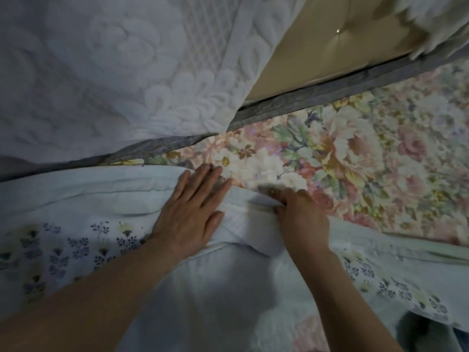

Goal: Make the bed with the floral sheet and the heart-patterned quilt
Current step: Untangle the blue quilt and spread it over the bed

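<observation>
We count two grips, a left grip (187,212) and a right grip (302,217), each on a bare forearm, so two forearms. On the left grip we count five fingers (203,181); those of the right are too blurred to count. We count one floral sheet (355,153), one white quilted cover (114,72), one sprig-printed cloth (76,245), one grey striped band (317,94) and one tan padded panel (317,54) bearing one button (337,31).

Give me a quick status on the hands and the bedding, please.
Left hand flat on pale cloth. Right hand grips its fold. Rose-print fabric bare beyond; white quilted layer behind.
</observation>
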